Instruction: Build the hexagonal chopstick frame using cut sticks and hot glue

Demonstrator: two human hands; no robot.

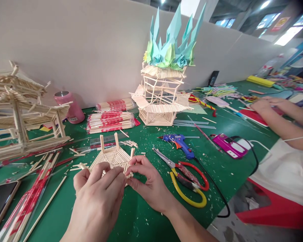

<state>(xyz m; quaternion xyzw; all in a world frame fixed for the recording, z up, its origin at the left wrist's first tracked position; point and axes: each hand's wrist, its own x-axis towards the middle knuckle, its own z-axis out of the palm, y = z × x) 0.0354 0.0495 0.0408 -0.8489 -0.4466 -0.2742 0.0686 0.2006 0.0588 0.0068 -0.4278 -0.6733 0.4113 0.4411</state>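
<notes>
A small platform of thin wooden sticks (112, 157), with short upright posts at its corners, lies on the green table in front of me. My left hand (99, 193) is closed over its near side, the fingertips bent down at the edge, covering much of it. My right hand (150, 183) pinches a small bundle of stick ends (129, 175) at the platform's near right corner. Both hands' fingertips meet there. To the right lie scissors (184, 178) with red and yellow handles, and a blue glue gun (178, 142) lies beyond them.
A stick pavilion (161, 97) topped with folded teal paper stands at the back. Another stick building (22, 114) is at left, beside a pink bottle (70, 107). Packed sticks (111, 121), a phone (1, 201) and a magenta box (229, 146) lie around. Another person's arms (280, 117) are at right.
</notes>
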